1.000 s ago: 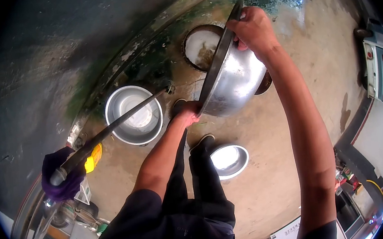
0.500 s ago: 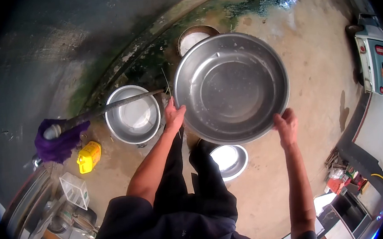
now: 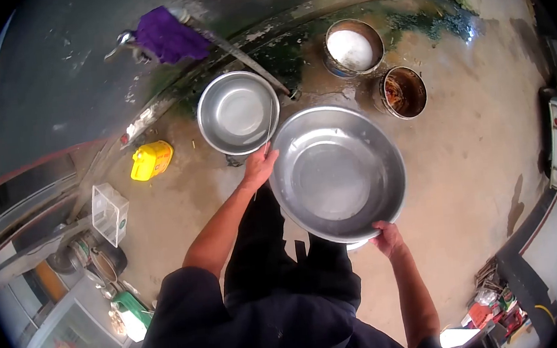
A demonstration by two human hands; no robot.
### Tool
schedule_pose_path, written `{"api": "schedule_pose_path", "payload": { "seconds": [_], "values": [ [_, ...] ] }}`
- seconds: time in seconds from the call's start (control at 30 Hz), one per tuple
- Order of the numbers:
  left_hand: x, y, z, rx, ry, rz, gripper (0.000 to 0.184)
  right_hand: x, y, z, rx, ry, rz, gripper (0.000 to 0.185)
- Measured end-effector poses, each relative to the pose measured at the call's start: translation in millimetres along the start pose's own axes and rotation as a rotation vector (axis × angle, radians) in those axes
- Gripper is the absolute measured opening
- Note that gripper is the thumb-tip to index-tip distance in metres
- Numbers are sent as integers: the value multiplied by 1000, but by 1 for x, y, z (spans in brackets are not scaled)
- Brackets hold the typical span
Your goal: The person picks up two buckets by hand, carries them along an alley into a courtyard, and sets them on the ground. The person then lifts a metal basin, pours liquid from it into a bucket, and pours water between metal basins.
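Observation:
A large metal basin (image 3: 333, 182) is held in front of my legs, its inside facing up and empty. My left hand (image 3: 260, 168) is closed on its left rim, with a thin wire-like strand (image 3: 269, 126) also at the fingers. On the lower right rim, my right hand (image 3: 388, 238) grips with the thumb over the edge. A smaller metal basin (image 3: 239, 113) stands on the floor just beyond my left hand. Below the large basin only a sliver of another shiny vessel (image 3: 358, 244) shows; the rest is hidden.
A pipe (image 3: 247, 59) with a purple cloth (image 3: 170, 35) at its tap end rises beside the smaller basin. Two buckets, one holding white stuff (image 3: 350, 49) and one reddish-brown scraps (image 3: 395, 92), stand ahead. A yellow jug (image 3: 152, 161) and white crate (image 3: 109, 214) sit left.
The large basin has come lower and closer to my body, with both hands still on its rim. My view has shifted, and a second bucket now shows beyond the basin.

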State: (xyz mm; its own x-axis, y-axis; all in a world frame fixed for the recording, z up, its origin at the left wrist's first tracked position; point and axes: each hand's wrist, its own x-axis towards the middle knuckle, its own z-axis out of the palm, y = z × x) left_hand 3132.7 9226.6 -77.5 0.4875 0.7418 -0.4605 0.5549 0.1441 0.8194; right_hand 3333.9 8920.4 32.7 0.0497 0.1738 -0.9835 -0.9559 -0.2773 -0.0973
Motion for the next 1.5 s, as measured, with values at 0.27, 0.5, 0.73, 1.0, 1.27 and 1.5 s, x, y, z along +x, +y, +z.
{"api": "schedule_pose_path", "payload": {
  "seconds": [0.27,0.5,0.73,1.0,1.27,1.5],
  "values": [
    [-42,-94,-165,-145,135,-484,42,92,105,109,-216,238,7,19],
    [-84,-143,-251,-434,168,-528,37,188,115,253,-509,257,-158,24],
    [-124,-219,-262,-552,207,-621,29,238,90,363,-894,440,-508,20],
    [-138,-239,-248,-801,293,-712,23,306,74,368,-1501,668,-865,36],
    [-118,-241,-236,-806,285,-706,24,310,78,358,-919,387,-512,33],
    [-83,-243,-235,-789,346,-684,20,306,96,277,-460,272,-268,16]
  ]
}}
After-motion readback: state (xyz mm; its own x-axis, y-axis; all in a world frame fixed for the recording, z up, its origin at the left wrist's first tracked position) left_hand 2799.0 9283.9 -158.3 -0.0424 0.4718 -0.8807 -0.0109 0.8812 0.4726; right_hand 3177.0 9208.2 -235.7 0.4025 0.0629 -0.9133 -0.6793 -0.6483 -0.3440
